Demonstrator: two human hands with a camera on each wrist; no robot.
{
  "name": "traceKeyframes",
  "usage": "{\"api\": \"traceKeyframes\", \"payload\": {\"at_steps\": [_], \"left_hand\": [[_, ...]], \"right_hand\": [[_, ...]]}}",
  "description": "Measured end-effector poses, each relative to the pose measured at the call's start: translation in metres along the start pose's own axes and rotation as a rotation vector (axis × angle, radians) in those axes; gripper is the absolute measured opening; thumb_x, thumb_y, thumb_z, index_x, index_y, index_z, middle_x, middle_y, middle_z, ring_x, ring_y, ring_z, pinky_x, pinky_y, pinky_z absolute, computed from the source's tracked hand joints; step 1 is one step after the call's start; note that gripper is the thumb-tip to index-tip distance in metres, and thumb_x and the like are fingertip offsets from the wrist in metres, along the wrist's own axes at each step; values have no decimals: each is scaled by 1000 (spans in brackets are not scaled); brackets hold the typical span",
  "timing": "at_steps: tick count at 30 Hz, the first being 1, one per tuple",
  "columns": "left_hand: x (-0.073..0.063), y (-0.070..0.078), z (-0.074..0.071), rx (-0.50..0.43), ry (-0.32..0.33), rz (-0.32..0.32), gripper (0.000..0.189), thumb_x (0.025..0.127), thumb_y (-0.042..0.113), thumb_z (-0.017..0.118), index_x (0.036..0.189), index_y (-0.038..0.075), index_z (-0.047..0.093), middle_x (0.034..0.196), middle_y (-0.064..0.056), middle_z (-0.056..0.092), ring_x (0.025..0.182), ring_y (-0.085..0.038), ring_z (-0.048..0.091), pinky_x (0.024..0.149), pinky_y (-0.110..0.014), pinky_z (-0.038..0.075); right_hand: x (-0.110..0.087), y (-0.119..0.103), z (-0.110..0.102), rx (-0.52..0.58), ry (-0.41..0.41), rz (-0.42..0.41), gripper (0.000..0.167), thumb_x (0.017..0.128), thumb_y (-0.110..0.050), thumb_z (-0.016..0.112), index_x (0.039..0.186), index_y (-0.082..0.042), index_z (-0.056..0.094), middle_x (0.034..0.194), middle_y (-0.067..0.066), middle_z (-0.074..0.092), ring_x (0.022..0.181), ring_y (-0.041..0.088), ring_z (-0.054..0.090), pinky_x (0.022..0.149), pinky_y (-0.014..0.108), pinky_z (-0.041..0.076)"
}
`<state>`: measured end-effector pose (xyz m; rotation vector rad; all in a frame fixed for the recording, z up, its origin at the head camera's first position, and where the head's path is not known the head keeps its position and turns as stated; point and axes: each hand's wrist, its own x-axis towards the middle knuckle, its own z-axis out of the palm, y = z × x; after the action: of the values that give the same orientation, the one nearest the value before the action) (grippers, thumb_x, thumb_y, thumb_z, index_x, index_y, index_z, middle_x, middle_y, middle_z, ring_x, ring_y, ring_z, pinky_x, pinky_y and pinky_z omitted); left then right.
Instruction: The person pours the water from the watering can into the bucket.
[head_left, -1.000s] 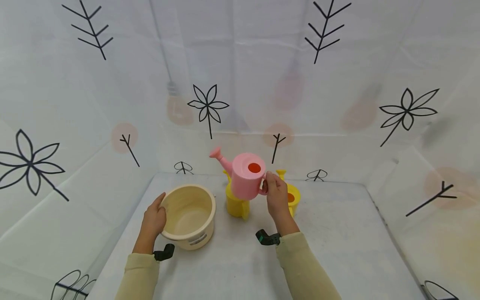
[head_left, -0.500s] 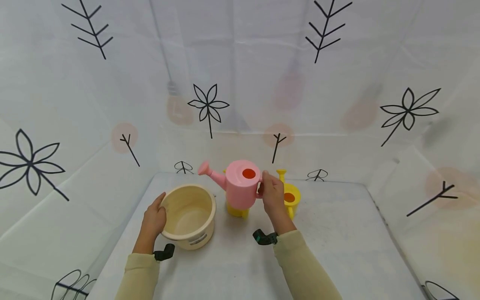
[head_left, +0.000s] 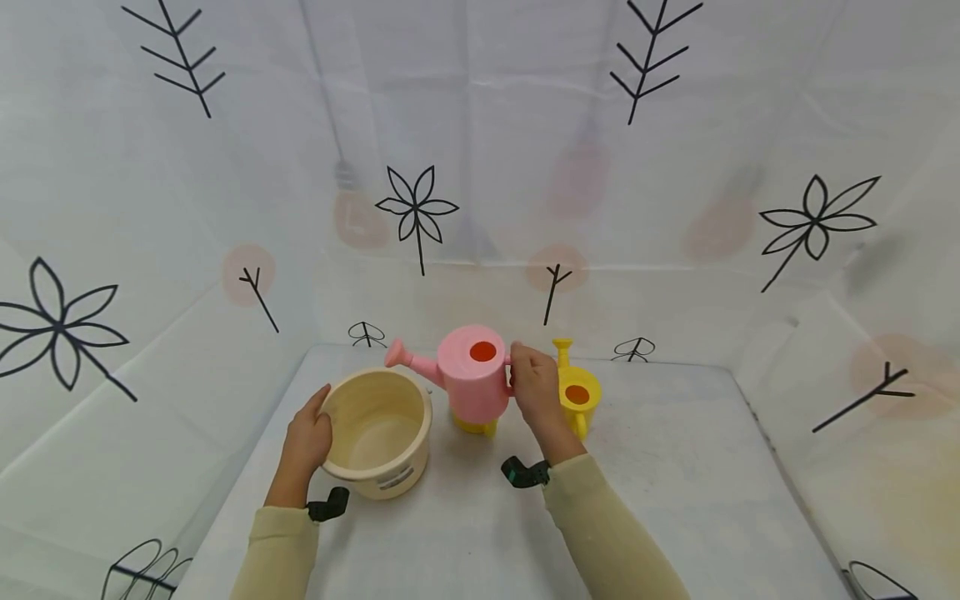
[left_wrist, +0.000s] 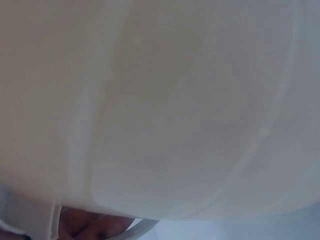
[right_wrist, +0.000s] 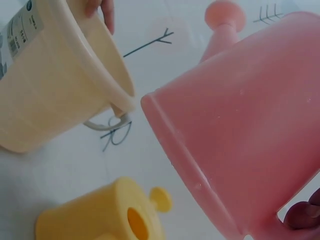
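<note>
My left hand [head_left: 307,435] grips the rim of a cream bucket [head_left: 405,462] on its left side. The bucket's outer wall [left_wrist: 175,125] fills most of the left wrist view. In my right hand [head_left: 536,387] is a pink watering can [head_left: 472,390], held by its handle, raised above the table and close to the bucket. Its spout points left, with the round rose [head_left: 396,353] near the bucket's far rim. Behind it, a yellow watering can is mostly hidden, only its base [head_left: 474,427] showing. Another yellow watering can [head_left: 588,390] stands just right of my right hand.
All of this is on a white table [head_left: 675,500]. A white sheet [head_left: 480,125] printed with black plant drawings hangs along the back and sides. Each wrist carries a small black camera [head_left: 328,505].
My right hand has carried the pink watering can left and down, nearer the bucket, covering more of the yellow can behind. My left hand and the bucket have stayed put.
</note>
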<state>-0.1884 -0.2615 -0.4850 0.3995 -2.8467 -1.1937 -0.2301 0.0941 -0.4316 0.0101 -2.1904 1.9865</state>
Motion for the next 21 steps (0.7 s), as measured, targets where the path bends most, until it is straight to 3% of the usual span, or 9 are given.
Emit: {"api": "traceKeyframes", "payload": {"at_steps": [14, 21], "left_hand": [[-5, 1, 0, -7, 5, -9, 58, 97, 13, 24, 154, 18, 29, 152, -24, 36, 117, -40, 52, 97, -56, 41], [-6, 1, 1, -6, 9, -6, 58, 96, 13, 24, 154, 17, 30, 152, -24, 36, 121, -41, 50, 99, -57, 40]], "right_hand": [[-3, -5, 5, -167, -55, -34, 50, 96, -42, 45, 61, -6, 49, 57, 7, 41, 57, 24, 41, 49, 27, 33], [-3, -8, 6, -222, -100, -54, 49, 97, -43, 44, 60, -11, 50, 56, 5, 41, 59, 22, 44, 51, 27, 35]]}}
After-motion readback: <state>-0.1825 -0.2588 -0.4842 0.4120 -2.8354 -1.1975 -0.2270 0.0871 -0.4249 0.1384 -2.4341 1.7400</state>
